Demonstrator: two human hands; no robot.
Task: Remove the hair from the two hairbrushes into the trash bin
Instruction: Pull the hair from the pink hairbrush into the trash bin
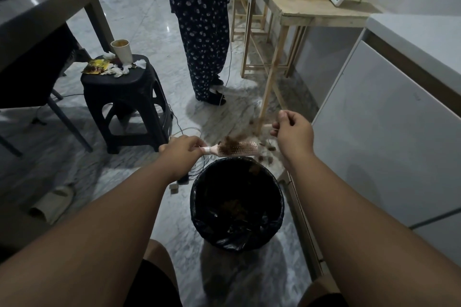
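Two hands over the trash bin (197, 197): left hand (180, 151) grips hairbrush (240, 149), right hand (294, 132) (alongside) pinches hair (260, 122).

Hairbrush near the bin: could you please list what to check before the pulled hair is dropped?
1. Left hand grips the hairbrush handle: ok.
2. Right hand pinches the hair strands drawn off the bristles: ok.
3. Right hand above the trash bin opening: it looks beyond the far rim, not ok.
4. Bristles cleared: a hair clump sits near the handle end, not ok.
5. No spill: loose clumps show outside the rim, not ok.
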